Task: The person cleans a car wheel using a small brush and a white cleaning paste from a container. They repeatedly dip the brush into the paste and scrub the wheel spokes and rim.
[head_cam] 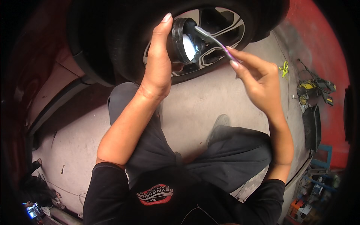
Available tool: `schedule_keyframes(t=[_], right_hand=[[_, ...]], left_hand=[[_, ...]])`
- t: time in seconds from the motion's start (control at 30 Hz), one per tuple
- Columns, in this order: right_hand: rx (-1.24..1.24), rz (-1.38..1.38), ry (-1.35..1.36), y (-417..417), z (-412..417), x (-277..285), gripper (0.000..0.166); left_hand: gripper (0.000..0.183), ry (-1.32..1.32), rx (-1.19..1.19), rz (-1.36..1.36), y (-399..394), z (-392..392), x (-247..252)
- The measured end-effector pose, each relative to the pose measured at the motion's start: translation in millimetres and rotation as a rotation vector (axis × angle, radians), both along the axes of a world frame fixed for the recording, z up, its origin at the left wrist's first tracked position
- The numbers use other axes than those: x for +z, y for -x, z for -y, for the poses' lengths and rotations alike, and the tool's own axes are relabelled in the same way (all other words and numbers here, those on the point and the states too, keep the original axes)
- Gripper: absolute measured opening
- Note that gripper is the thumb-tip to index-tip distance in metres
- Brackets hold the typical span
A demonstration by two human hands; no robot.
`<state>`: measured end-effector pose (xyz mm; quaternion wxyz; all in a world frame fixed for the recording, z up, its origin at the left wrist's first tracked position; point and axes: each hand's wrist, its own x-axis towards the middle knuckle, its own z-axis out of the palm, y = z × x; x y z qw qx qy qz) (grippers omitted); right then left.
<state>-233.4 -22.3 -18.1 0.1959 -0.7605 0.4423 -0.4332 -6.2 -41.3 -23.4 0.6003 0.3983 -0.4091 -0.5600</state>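
Observation:
My left hand grips a black round container, its open mouth tilted to the right, with a bright white substance inside. Between the thumb and fingers of my right hand is a slim toothbrush-like handle, grey-white and purple. Its far end reaches to the container's mouth; whether it touches the substance I cannot tell. Directly behind both hands stands a car wheel with a black and silver alloy rim, partly hidden by the container and my left hand.
A dark red car body curves along the left. On the right, a yellow and black tool with a cable lies by a red wall, near a yellow-green strap. Stacked shop items stand lower right; another person is lower left.

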Motion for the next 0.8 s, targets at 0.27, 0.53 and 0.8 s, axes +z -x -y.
schedule_keyframes(t=[0.27,0.53,0.8], right_hand=[[0.319,0.518,-0.913,28.4,8.3,13.8,0.037],[0.456,0.695,-0.941,46.9,19.9,-3.9,0.041],[-0.092,0.895,-0.617,45.6,87.5,-85.1,0.038]], left_hand=[[0.051,-0.05,0.001,-0.082,-5.7,-2.5,5.1],[0.054,-0.009,0.111,-0.215,-12.7,3.1,5.3],[0.075,0.013,0.114,-0.23,-34.7,-2.5,9.8]])
